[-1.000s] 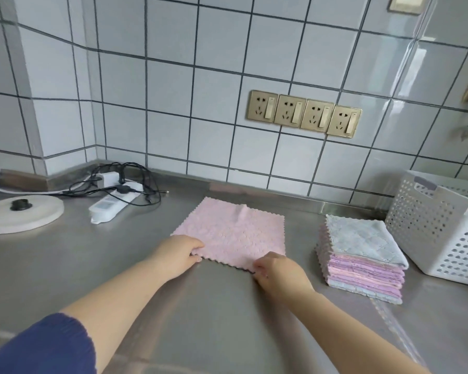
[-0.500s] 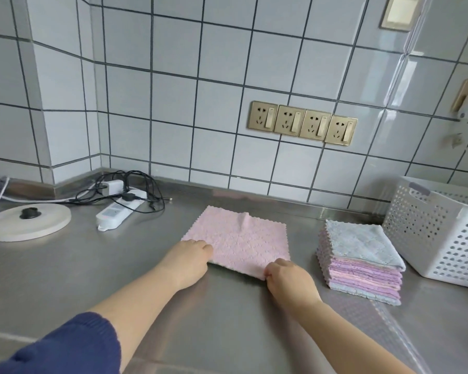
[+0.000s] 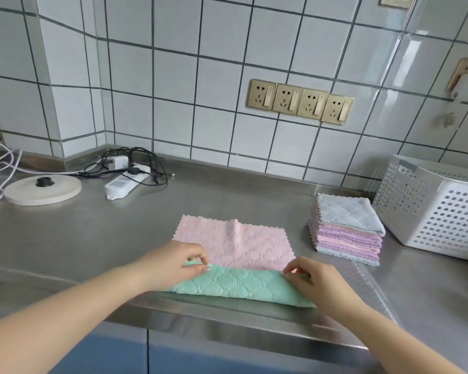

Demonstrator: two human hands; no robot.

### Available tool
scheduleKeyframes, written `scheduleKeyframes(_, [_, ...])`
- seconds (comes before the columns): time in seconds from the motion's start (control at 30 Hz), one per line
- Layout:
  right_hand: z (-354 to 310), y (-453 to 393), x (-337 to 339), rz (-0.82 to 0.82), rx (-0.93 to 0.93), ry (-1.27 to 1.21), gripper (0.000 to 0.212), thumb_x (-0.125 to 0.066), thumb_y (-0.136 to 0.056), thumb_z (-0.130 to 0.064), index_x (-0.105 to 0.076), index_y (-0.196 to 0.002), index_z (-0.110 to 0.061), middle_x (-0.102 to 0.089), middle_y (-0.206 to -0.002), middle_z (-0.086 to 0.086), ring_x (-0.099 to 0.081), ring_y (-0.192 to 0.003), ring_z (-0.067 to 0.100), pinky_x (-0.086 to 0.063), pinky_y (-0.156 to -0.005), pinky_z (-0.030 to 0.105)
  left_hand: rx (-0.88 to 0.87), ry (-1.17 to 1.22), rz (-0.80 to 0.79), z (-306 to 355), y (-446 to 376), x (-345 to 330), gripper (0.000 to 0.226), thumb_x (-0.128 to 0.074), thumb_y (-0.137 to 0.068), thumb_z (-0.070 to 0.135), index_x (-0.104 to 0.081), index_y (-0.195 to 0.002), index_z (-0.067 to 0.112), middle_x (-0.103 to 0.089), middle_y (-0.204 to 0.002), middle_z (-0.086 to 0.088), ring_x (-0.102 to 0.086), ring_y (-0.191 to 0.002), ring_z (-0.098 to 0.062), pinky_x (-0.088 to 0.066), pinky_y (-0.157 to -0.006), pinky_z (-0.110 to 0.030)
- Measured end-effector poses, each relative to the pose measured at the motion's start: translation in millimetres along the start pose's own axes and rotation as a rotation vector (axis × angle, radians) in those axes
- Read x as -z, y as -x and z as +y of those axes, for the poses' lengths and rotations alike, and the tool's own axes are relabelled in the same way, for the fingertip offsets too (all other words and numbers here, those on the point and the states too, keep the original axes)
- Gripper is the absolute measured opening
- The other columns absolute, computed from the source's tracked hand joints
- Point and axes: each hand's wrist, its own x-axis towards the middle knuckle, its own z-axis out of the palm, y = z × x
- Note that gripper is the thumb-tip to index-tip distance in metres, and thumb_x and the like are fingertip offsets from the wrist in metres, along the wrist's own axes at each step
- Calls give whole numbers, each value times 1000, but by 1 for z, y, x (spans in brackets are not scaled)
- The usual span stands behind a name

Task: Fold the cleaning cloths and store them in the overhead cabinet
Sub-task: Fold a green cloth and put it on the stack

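Cloth (image 3: 235, 244) edge now lifted, green underside folded over by both hands.

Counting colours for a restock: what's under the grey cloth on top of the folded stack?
Under the grey cloth, the stack shows folded edges of lilac and pink cloths, with a grey one at the bottom. Only the near edges show, so an exact count is not possible.

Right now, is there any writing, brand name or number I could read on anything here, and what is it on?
None can be read.
Power strip: no readable label.
Wall sockets: only slots and switches, no legible marks.
Basket: its grey tab is blank or too blurred to tell.
Cloth and cloth stack: quilted pattern only, no tags in view.
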Motion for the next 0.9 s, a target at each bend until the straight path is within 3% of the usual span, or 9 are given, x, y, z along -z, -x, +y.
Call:
scheduleKeyframes(0.2, [9, 38, 11, -157, 23, -187, 4, -68, -83, -37, -66, -83, -40, -53, -54, -11, -36, -50, 3, -28, -51, 19, 56, 66, -137, 12, 40, 7, 10, -69, -77, 47, -60, -75, 43, -65, -87, 20, -51, -90, 8, -40, -76, -11])
scheduleKeyframes(0.37, [20, 43, 24, -170, -80, -256, 26, -73, -77, -34, -64, -99, -45, -63, -89, -5, -57, -76, 0, -44, -74, 13, 83, 162, -93, 13, 52, 21, 20, -71, -81, 24, -59, -83, 40, -56, -86, 45, -51, -82, 21, -33, -73, 0])
scheduleKeyframes(0.47, [23, 32, 32, -78, -166, -313, 37, -74, -76, -31, -58, -106, -45, -63, -104, -1, -57, -101, 3, -47, -85, 18, 126, 244, 63, 15, 43, 24, 18, -66, -84, 11, -63, -90, 27, -64, -72, 23, -51, -66, 25, -43, -72, -9])
scheduleKeyframes(0.53, [21, 20, 34, -30, -209, -329, 36, -72, -79, -26, -59, -109, -39, -62, -100, -4, -58, -95, 5, -45, -79, 16, 179, 269, 189, 17, 32, 25, 15, -66, -84, 9, -65, -95, 19, -59, -65, 13, -46, -90, 21, -44, -81, -27])
scheduleKeyframes(0.57, [20, 14, 33, -9, -225, -323, 36, -72, -81, -25, -58, -112, -36, -61, -97, -5, -58, -90, 5, -45, -76, 16, 191, 274, 235, 15, 26, 24, 14, -67, -83, 9, -65, -94, 18, -59, -68, 11, -42, -94, 14, -46, -72, -25])
scheduleKeyframes(0.6, [20, 5, 31, 17, -237, -313, 36, -71, -81, -25, -58, -113, -33, -61, -94, -6, -58, -86, 5, -44, -72, 15, 189, 270, 263, 10, 17, 22, 14, -68, -82, 10, -64, -91, 20, -55, -65, 9, -19, -64, 1, -42, -56, -16])
scheduleKeyframes(0.63, [21, -3, 28, 43, -246, -289, 36, -71, -81, -25, -58, -114, -32, -60, -93, -6, -56, -83, 3, -43, -69, 13, 196, 252, 277, 6, 11, 21, 14, -69, -82, 12, -63, -89, 21, -49, -60, 7, -44, -48, 1, -36, -48, -14])
scheduleKeyframes(0.67, [21, -10, 26, 66, -255, -258, 35, -71, -82, -26, -58, -114, -30, -60, -93, -6, -55, -81, 4, -41, -66, 13, 206, 229, 295, 0, 4, 19, 13, -70, -81, 14, -62, -89, 21, -44, -58, 7, -36, -45, -2, -31, -45, -14])
scheduleKeyframes(0.9, [40, -56, 4, 145, -372, -110, 34, -69, -83, -33, -63, -111, -14, -66, -98, 3, -61, -85, 19, -47, -67, 29, 283, 27, 310, -27, -31, 8, 15, -64, -86, 32, -53, -87, 22, -45, -61, 8, -41, -55, -10, -30, -51, -25])
